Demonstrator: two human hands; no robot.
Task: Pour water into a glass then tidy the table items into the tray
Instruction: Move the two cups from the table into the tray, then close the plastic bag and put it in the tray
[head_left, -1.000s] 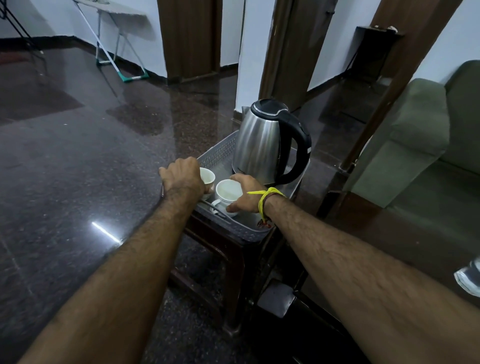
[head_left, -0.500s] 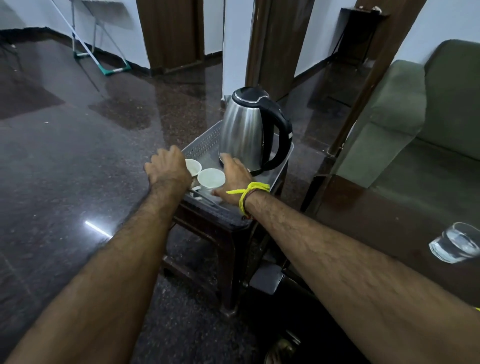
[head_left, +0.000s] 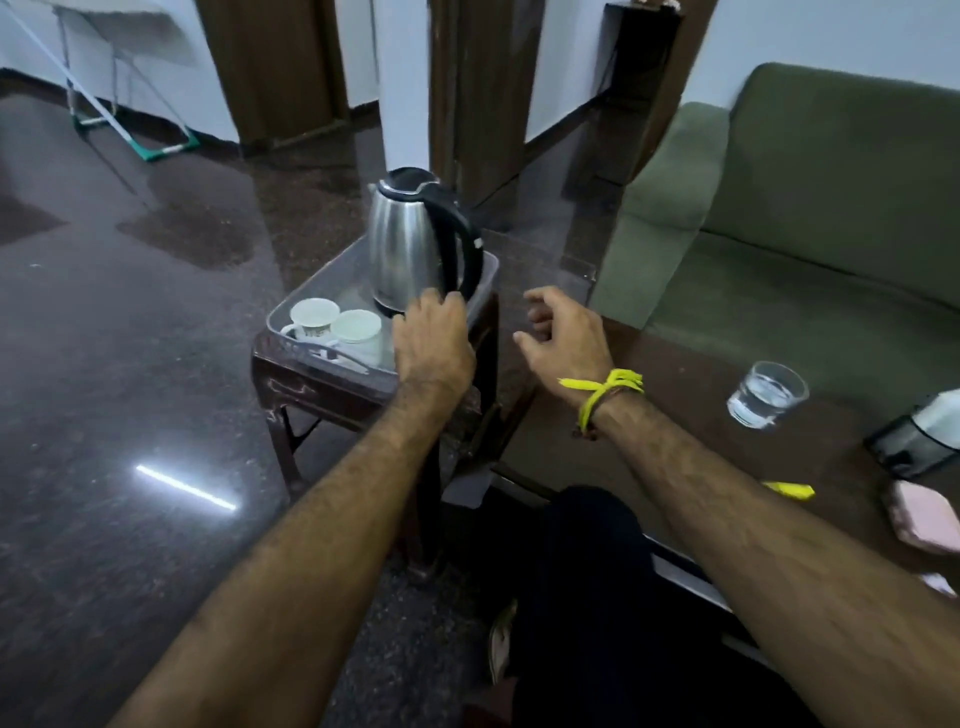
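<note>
A grey plastic tray (head_left: 280, 325) rests on a small dark wooden stool (head_left: 311, 389). In the tray stand a steel kettle (head_left: 410, 244) with a black handle and two white cups (head_left: 335, 327) side by side. My left hand (head_left: 434, 343) hovers over the tray's near right corner, fingers loosely bent, holding nothing. To the right, my right hand (head_left: 563, 338), with a yellow band at its wrist, hangs above the brown table (head_left: 675, 405), fingers curled and apart, empty. Farther right on that table is a glass of water (head_left: 766, 395).
A green sofa (head_left: 805, 208) stands behind the brown table. On the table's right edge are a dark container with a white top (head_left: 914, 441), a pink object (head_left: 924, 519) and a yellow scrap (head_left: 789, 489). Dark polished floor spreads to the left.
Both hands have let go of the cups and pulled back to the right. The view has swung right, bringing the glass and other table items into sight.
</note>
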